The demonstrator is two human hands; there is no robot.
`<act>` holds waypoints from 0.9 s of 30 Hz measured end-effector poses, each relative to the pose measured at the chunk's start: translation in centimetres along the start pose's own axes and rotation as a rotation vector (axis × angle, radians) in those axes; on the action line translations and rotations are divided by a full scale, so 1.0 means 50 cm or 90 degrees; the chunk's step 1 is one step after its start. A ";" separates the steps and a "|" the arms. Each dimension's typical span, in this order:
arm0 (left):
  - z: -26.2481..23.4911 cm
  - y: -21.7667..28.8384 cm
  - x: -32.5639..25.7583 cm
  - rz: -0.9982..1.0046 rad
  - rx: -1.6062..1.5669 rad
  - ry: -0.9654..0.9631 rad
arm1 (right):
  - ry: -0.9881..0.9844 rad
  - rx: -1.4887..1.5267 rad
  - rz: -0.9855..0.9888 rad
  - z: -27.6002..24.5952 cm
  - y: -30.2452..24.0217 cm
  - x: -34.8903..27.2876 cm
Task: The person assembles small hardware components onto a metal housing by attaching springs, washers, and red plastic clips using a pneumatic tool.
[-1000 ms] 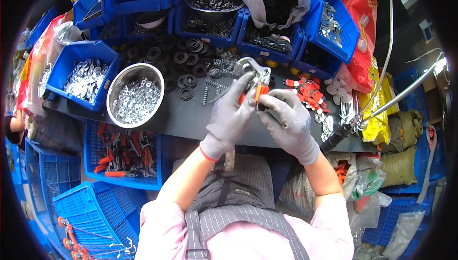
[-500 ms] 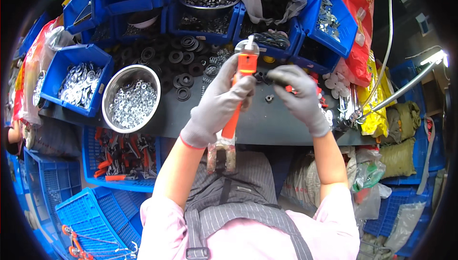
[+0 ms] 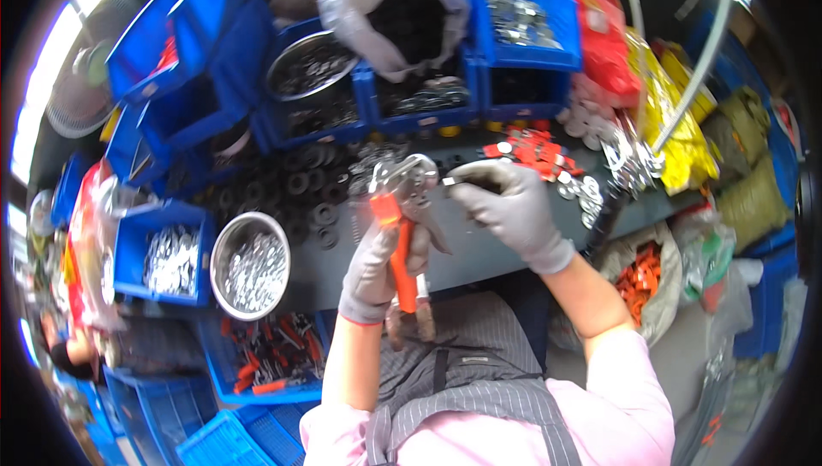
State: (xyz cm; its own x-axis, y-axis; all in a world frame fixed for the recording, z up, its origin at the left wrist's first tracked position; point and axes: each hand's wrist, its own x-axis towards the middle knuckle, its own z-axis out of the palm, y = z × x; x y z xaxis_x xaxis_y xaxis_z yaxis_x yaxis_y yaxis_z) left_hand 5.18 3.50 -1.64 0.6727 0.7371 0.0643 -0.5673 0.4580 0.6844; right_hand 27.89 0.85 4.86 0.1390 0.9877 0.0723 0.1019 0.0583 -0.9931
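Observation:
My left hand (image 3: 370, 271), in a grey glove, is closed round an orange-handled hand tool (image 3: 401, 271), held upright above the table. The tool's rounded metal head stands up past my fingers; blur hides its exact kind. To its right, my gloved right hand (image 3: 518, 213) pinches a small shiny piece (image 3: 449, 181) between thumb and fingertips, close to the head but apart from it. Below the left hand, a worn two-pronged metal fixture (image 3: 411, 325) shows at the table's front edge.
A steel bowl (image 3: 250, 266) of small metal parts and a blue bin (image 3: 163, 252) of metal pieces stand left. Orange parts (image 3: 535, 154) lie back right. Blue bins (image 3: 527, 42) line the back. Under the table are a blue basket (image 3: 265, 350) of orange-handled tools and a sack (image 3: 640, 282) of orange parts.
My view has turned to the right. The tool's head now shows more side-on, with its metal parts spread. My right hand, beside the tool in both, now shows a small shiny piece at its fingertips.

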 end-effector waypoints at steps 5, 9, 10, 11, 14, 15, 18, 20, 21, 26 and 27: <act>0.039 -0.059 0.035 0.005 0.237 0.045 | -0.010 0.178 -0.061 -0.013 0.014 -0.027; 0.093 -0.083 0.044 -0.045 0.295 0.012 | -0.034 0.251 0.086 -0.080 0.045 -0.075; 0.095 -0.096 0.049 -0.045 0.303 -0.002 | -0.017 0.249 0.082 -0.100 0.044 -0.093; 0.099 -0.110 0.056 -0.045 0.311 -0.014 | 0.021 0.046 -0.061 -0.119 0.042 -0.112; 0.138 -0.127 0.068 -0.080 0.323 -0.040 | 0.145 -0.201 -0.311 -0.199 0.033 -0.160; 0.143 -0.130 0.068 -0.096 0.340 -0.061 | 0.227 -0.235 -0.426 -0.234 0.029 -0.178; 0.128 -0.125 0.041 -0.100 0.311 -0.023 | 0.564 -0.113 -0.185 -0.430 0.099 -0.183; 0.139 -0.127 0.044 -0.118 0.260 -0.014 | 0.644 -0.604 -0.268 -0.666 0.243 -0.141; 0.145 -0.137 0.048 -0.122 0.255 -0.023 | 0.618 -0.808 -0.221 -0.738 0.302 -0.143; 0.192 -0.189 0.072 -0.138 0.241 -0.037 | 0.505 -0.780 -0.095 -0.858 0.367 -0.197; 0.199 -0.197 0.077 -0.150 0.236 -0.061 | 0.595 -0.663 -0.111 -0.880 0.369 -0.226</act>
State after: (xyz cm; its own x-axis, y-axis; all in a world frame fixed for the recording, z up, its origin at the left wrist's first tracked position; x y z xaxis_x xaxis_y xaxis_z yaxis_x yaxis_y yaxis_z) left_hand 18.08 -3.13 -0.89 0.8137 0.5771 -0.0695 -0.1965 0.3856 0.9015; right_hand 71.57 -15.64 -10.19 0.6001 0.4950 0.6284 0.8000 -0.3708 -0.4718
